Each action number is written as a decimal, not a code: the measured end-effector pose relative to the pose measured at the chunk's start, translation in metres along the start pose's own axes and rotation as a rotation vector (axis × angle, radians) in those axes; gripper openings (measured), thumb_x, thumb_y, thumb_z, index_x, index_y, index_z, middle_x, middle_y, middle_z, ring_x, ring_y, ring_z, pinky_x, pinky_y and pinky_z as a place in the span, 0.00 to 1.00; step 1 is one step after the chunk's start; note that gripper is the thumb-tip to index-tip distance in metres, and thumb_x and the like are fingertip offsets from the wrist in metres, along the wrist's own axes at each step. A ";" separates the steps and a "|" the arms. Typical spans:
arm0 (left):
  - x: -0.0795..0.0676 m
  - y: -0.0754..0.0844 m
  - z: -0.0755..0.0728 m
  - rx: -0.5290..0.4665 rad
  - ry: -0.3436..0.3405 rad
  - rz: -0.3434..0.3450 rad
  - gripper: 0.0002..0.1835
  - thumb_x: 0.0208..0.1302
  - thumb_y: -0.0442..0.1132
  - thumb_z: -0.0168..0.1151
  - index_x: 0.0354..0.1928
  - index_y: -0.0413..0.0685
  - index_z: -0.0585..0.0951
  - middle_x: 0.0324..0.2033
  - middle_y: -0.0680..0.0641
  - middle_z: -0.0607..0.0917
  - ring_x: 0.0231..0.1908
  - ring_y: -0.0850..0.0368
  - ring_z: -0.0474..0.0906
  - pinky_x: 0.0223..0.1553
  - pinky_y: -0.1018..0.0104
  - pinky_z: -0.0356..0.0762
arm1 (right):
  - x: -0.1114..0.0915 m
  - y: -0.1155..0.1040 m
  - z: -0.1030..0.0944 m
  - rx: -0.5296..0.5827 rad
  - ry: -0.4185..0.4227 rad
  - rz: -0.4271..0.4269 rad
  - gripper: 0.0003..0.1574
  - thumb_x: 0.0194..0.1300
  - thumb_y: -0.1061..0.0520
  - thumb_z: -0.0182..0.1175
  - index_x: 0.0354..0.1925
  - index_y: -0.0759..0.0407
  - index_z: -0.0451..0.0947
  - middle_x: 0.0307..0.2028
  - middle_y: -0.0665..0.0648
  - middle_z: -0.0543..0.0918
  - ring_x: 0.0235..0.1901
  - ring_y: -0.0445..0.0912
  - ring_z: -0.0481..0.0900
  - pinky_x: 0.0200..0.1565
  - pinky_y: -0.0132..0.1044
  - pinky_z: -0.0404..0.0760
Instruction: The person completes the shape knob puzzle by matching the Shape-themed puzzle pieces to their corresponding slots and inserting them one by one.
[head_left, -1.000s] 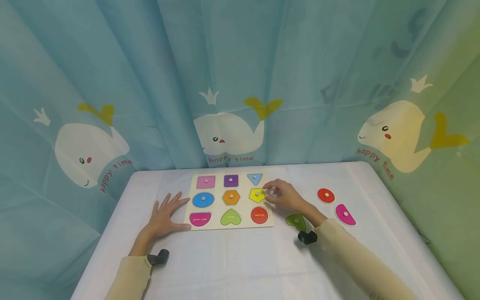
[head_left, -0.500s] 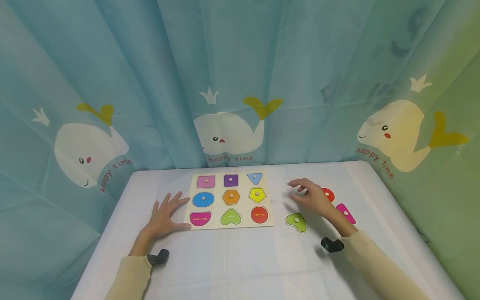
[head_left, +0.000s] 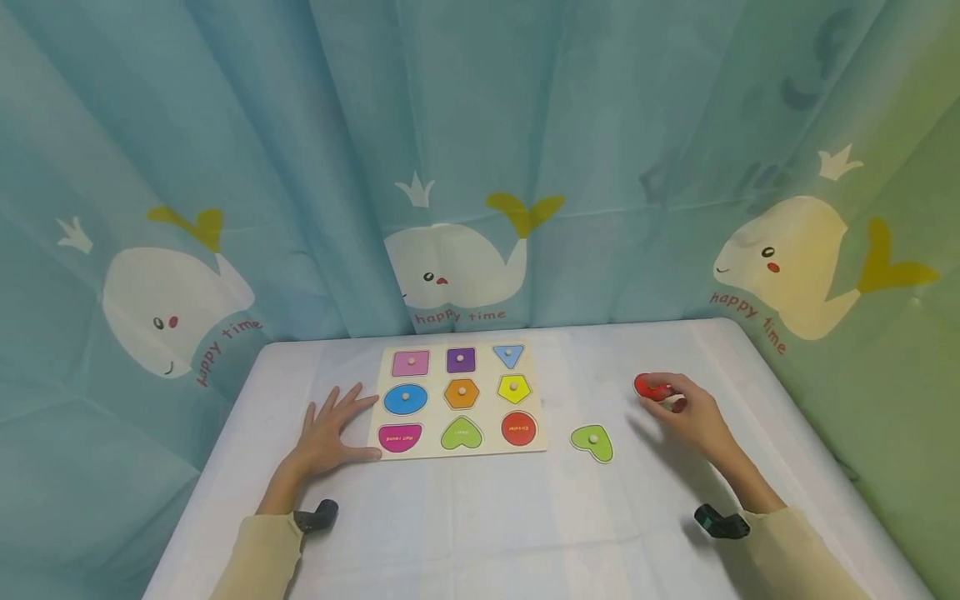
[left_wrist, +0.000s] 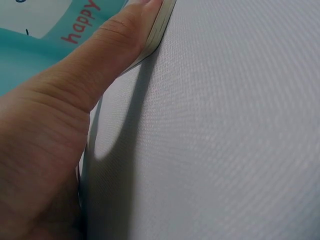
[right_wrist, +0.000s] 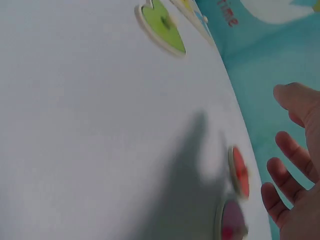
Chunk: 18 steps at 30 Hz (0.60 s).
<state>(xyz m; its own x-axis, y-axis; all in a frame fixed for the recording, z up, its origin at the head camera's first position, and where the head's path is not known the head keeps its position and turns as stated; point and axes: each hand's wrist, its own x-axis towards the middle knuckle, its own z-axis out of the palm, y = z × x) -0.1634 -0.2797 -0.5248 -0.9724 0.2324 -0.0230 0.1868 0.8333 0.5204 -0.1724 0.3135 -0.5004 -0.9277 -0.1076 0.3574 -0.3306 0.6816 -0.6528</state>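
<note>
My left hand [head_left: 327, 437] lies with spread fingers at the left side of a wooden shape puzzle board [head_left: 427, 423]. Its thumb touches the board's near left corner, as the left wrist view also shows. Above the red circle piece [head_left: 647, 387] hovers my right hand [head_left: 693, 418], fingers loosely bent and nothing held. In the right wrist view a gap separates the fingertips from that red piece [right_wrist: 240, 172]. A magenta half-round piece [right_wrist: 232, 220] lies near it, hidden under the hand in the head view. The green heart piece [head_left: 592, 444] lies between board and right hand.
Knobbed pieces fill the board's two far rows, among them a blue oval [head_left: 405, 399] and a yellow pentagon [head_left: 513, 389]. Its near row shows printed half-round, heart and circle spaces. A whale-print curtain [head_left: 465, 150] hangs behind the white table [head_left: 450, 533].
My right hand has moved from beside the yellow pentagon rightward, past the green heart, to over the red circle. The left hand has stayed at the board.
</note>
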 end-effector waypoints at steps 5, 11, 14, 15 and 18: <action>-0.001 0.000 -0.001 0.003 0.010 0.008 0.52 0.47 0.62 0.79 0.74 0.54 0.70 0.78 0.35 0.58 0.77 0.26 0.39 0.69 0.21 0.26 | -0.017 0.015 -0.016 -0.015 0.001 0.118 0.23 0.65 0.57 0.73 0.56 0.60 0.82 0.48 0.63 0.84 0.40 0.51 0.78 0.36 0.20 0.76; 0.000 -0.001 -0.002 0.007 0.006 0.008 0.52 0.48 0.62 0.79 0.74 0.54 0.70 0.78 0.35 0.58 0.77 0.26 0.39 0.68 0.21 0.27 | -0.035 0.032 -0.030 -0.045 -0.016 0.242 0.26 0.67 0.49 0.71 0.59 0.59 0.81 0.51 0.63 0.82 0.45 0.47 0.73 0.37 0.22 0.75; 0.001 -0.002 -0.002 0.008 0.009 0.010 0.51 0.48 0.62 0.79 0.74 0.54 0.70 0.78 0.35 0.58 0.77 0.26 0.39 0.68 0.20 0.27 | -0.040 0.038 -0.032 -0.071 -0.019 0.266 0.25 0.67 0.47 0.70 0.57 0.59 0.82 0.49 0.62 0.81 0.44 0.48 0.71 0.37 0.26 0.74; 0.001 -0.002 -0.002 0.007 0.009 0.011 0.51 0.48 0.62 0.79 0.74 0.54 0.70 0.78 0.35 0.58 0.77 0.26 0.40 0.68 0.20 0.27 | -0.042 0.040 -0.032 -0.081 -0.021 0.269 0.24 0.68 0.47 0.70 0.56 0.59 0.83 0.49 0.62 0.81 0.44 0.48 0.72 0.38 0.26 0.74; 0.001 -0.002 -0.001 0.004 0.011 0.013 0.51 0.48 0.61 0.79 0.74 0.54 0.70 0.78 0.35 0.58 0.77 0.26 0.40 0.68 0.20 0.28 | -0.044 0.043 -0.031 -0.096 -0.030 0.266 0.22 0.68 0.48 0.70 0.53 0.61 0.84 0.49 0.64 0.82 0.47 0.53 0.74 0.45 0.33 0.76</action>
<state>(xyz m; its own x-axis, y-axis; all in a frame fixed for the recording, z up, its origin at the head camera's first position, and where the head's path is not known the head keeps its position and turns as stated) -0.1647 -0.2818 -0.5245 -0.9714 0.2374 -0.0067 0.1998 0.8321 0.5174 -0.1402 0.3702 -0.5239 -0.9848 0.0642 0.1614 -0.0581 0.7540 -0.6543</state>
